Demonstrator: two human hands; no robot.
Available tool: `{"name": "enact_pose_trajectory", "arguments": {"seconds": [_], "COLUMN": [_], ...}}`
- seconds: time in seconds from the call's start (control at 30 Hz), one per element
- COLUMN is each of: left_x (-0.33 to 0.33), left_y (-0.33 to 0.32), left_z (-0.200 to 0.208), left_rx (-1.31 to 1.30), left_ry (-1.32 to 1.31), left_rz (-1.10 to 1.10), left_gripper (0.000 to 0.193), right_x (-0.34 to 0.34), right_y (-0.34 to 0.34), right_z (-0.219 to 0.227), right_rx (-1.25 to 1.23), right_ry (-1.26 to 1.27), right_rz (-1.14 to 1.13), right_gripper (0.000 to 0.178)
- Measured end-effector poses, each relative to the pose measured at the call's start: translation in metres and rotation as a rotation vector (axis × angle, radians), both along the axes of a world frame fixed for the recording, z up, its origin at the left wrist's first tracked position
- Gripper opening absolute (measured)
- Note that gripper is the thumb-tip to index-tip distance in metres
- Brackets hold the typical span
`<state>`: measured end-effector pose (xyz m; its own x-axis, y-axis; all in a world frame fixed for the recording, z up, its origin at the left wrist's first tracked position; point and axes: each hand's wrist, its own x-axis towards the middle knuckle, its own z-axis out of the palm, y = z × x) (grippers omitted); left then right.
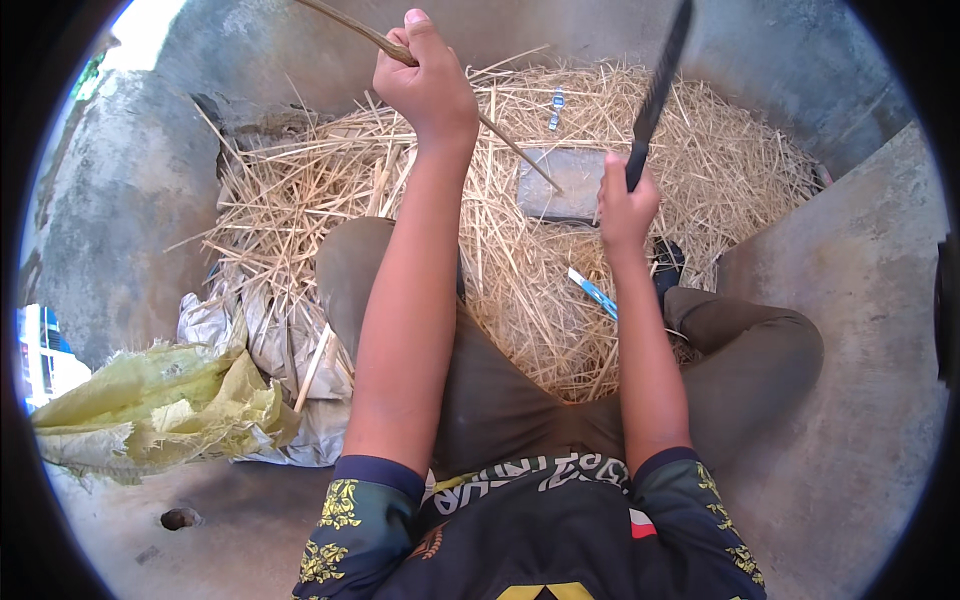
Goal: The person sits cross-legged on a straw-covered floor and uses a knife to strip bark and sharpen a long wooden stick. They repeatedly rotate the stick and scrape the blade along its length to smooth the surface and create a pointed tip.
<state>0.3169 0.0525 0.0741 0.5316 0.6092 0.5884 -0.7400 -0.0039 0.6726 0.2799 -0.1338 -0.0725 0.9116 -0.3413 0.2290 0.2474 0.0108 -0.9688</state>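
My left hand [428, 88] is closed round a thin brown stick [345, 22], raised over the far left of the straw. One end of the stick leaves the picture at the top; the other slants down to the right, its tip over a grey block [558, 205]. My right hand [628, 205] grips the black handle of a knife [655, 105], its long dark blade pointing up and away. The blade and the stick are apart. Below the right hand, a blue and white cutter-like tool [592, 290] lies on the straw.
Dry straw [740, 150] covers the ground between my bent legs [750, 345]. A small blue-and-white item [556, 108] rests on it beyond the block. Grey concrete walls [120, 220] curve around me. Torn yellow sacking [170, 400] lies at the left, near a round hole [181, 519].
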Motion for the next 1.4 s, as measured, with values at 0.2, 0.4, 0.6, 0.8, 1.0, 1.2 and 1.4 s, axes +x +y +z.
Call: {"name": "enact_pose_trajectory", "arguments": {"seconds": [0.2, 0.4, 0.6, 0.8, 1.0, 1.2, 1.4], "left_x": [0.006, 0.014, 0.013, 0.008, 0.015, 0.013, 0.015], "left_y": [-0.015, -0.001, 0.01, -0.019, 0.003, 0.007, -0.005], "left_z": [0.007, 0.0, -0.009, 0.007, -0.004, -0.007, 0.0], "left_rx": [0.034, 0.089, 0.075, 0.078, 0.077, 0.053, 0.06], "left_ry": [0.035, -0.027, 0.01, 0.09, 0.018, -0.008, -0.03], "left_rz": [-0.007, 0.044, 0.092, 0.039, 0.06, 0.051, 0.022], "left_gripper": [0.039, 0.039, 0.038, 0.043, 0.037, 0.036, 0.037], "right_x": [-0.032, 0.012, 0.008, -0.035, 0.006, 0.008, -0.03], "right_y": [-0.019, -0.018, -0.008, -0.015, -0.003, -0.001, 0.0], "right_z": [-0.225, -0.097, -0.012, -0.23, -0.083, 0.015, -0.206], "right_rx": [-0.712, -0.527, 0.044, -0.637, -0.514, 0.068, -0.473], "right_ry": [0.633, 0.333, -0.006, 0.579, 0.278, -0.057, 0.601], "right_rz": [0.04, -0.065, -0.057, -0.017, -0.038, 0.019, 0.061], "right_gripper": [0.055, 0.047, 0.029, 0.046, 0.044, 0.025, 0.044]}}
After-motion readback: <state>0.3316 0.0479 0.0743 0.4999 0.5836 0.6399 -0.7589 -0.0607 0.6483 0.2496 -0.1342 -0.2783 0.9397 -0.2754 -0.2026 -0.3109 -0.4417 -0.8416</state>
